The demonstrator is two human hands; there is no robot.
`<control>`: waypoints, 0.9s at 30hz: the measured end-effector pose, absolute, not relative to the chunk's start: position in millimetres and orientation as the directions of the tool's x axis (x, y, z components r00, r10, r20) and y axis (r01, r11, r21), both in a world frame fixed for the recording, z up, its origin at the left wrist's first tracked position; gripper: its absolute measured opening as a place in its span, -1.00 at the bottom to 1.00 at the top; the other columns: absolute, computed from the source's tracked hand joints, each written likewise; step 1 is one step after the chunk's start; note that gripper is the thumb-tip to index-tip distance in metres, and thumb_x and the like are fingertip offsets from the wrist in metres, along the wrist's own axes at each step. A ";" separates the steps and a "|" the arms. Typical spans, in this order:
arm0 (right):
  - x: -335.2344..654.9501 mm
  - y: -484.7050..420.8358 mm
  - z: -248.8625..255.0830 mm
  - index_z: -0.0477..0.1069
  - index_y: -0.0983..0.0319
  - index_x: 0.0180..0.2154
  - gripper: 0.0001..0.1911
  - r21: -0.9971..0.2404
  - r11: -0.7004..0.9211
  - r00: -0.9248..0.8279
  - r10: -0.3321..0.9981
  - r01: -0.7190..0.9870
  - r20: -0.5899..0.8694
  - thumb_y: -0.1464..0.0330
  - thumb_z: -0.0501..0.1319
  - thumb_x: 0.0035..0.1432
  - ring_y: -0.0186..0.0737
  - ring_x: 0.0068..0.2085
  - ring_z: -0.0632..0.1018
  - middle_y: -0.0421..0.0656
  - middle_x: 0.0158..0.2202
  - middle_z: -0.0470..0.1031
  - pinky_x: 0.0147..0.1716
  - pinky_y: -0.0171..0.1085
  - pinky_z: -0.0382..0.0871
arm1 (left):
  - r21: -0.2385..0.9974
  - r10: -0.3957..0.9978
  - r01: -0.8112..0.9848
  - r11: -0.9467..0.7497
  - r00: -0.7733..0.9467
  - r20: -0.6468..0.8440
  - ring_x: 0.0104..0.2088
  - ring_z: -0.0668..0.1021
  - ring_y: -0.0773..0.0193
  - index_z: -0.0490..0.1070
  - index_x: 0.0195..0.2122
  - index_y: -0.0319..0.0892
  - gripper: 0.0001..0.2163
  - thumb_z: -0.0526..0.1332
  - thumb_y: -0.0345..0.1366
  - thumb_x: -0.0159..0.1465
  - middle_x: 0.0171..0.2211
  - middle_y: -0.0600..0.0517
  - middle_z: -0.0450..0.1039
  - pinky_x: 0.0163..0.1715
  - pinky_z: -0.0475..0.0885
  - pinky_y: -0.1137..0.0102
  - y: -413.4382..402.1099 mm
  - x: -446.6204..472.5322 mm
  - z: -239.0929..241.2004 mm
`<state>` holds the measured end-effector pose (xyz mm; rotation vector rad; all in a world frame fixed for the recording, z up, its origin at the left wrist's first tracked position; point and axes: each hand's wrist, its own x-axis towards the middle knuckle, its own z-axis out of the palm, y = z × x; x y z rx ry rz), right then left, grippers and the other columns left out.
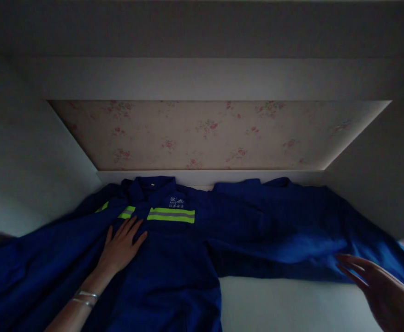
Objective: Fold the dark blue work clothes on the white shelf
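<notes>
Your left hand (121, 249) presses flat on the blue cotton work jacket with reflective yellow stripes (174, 258), spread unfolded across the white desk (274, 299); your right hand (378, 286) hovers open, empty, near its sleeve.

White flat surface (278, 302) (could be a bed or a tabletop, can't tell) sits in a recess under floral wallpaper. A blue work jacket (174, 263) is spread across most of it, collar at the far edge, one sleeve (292, 235) stretched right. Bare white shows near right.
</notes>
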<state>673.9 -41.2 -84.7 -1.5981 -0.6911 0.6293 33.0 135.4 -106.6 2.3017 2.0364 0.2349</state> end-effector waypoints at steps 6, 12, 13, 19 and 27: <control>664.1 -49.0 -124.4 0.62 0.10 -0.20 -0.44 -0.535 -0.115 0.211 0.970 0.837 0.122 -0.14 0.30 -0.13 0.37 0.08 0.46 0.11 0.04 0.49 0.13 0.33 0.22 | 0.231 0.969 0.950 -0.212 0.174 0.176 0.32 0.23 0.03 0.29 0.21 -0.18 -0.57 -0.05 -0.15 0.39 0.29 -0.13 0.23 0.31 0.00 -0.16 117.6 97.7 -72.9; 562.8 -7.7 -105.0 0.56 0.16 -0.24 -0.73 -0.046 0.179 -0.175 0.981 0.983 0.087 0.17 0.18 0.19 0.17 -0.07 0.54 0.01 -0.13 0.58 -0.01 0.16 0.35 | 0.449 0.790 0.681 -0.579 0.606 0.100 0.39 0.04 0.10 0.04 0.34 0.12 -0.38 0.15 0.06 0.29 0.41 0.09 -0.02 0.35 0.00 -0.08 78.2 211.8 -35.5; 559.3 -1.2 -104.9 0.56 0.21 -0.26 -0.75 -0.022 0.195 -0.192 0.976 0.981 0.100 0.27 0.14 0.19 0.14 -0.11 0.55 0.05 -0.14 0.58 -0.06 0.08 0.39 | 0.453 0.760 0.658 -0.601 0.646 0.069 0.40 0.03 0.06 0.00 0.35 0.17 -0.33 0.22 0.02 0.25 0.41 0.12 -0.05 0.34 -0.04 -0.14 76.0 224.3 -36.8; 603.4 25.0 -107.1 0.50 0.17 -0.53 -0.71 -0.062 0.092 -0.073 0.965 0.994 0.253 0.45 0.03 0.02 0.02 -0.35 0.60 -0.02 -0.41 0.60 -0.36 -0.15 0.39 | 0.464 0.750 0.669 -0.580 0.662 -0.016 0.36 0.16 0.15 0.08 0.33 0.16 -0.32 0.04 -0.56 0.22 0.38 0.10 0.05 0.32 0.09 -0.08 78.3 236.8 -68.4; 656.1 58.8 -38.4 0.35 0.13 -0.52 -0.71 -0.355 -0.244 0.375 0.849 0.903 0.372 0.14 0.05 0.12 0.20 -0.36 0.56 0.04 -0.51 0.48 -0.39 -0.04 0.27 | 0.507 0.741 0.646 -0.570 0.671 -0.021 0.37 0.12 0.14 0.05 0.34 0.19 -0.14 -0.05 -0.70 0.05 0.40 0.09 0.02 0.34 0.03 -0.06 70.7 223.6 -76.5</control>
